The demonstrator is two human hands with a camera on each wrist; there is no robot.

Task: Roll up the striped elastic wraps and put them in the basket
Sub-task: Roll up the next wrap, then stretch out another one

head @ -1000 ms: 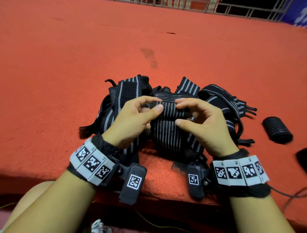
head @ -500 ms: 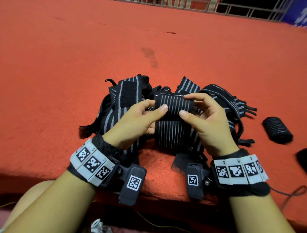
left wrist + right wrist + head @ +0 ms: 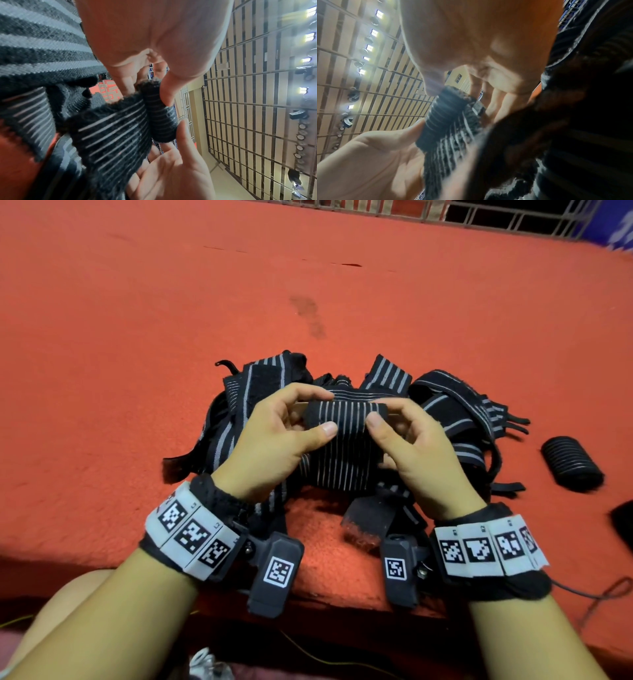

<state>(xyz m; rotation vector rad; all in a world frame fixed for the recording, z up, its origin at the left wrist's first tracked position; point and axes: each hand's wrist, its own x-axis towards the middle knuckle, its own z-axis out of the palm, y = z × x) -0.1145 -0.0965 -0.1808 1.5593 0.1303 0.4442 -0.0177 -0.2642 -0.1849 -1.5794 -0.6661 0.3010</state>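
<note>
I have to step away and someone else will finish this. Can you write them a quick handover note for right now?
Left hand: pinches the left end of the wrap being rolled.
Right hand: pinches its right end.
That wrap: only a thin roll at the top; the rest hangs flat towards the wrists.
Pile of loose wraps: lies on the red carpet behind the hands, unrolled.
Finished roll: on the carpet to the right.
Basket: not in view.
Left: finish this roll, roll the pile, put all in the basket.

Red carpeted surface [image 3: 137, 337] with dark stain [image 3: 308, 316], metal railing [image 3: 479, 210] along far edge, black cable [image 3: 596, 594] at right, slatted ceiling with lamps [image 3: 257, 108]
</note>
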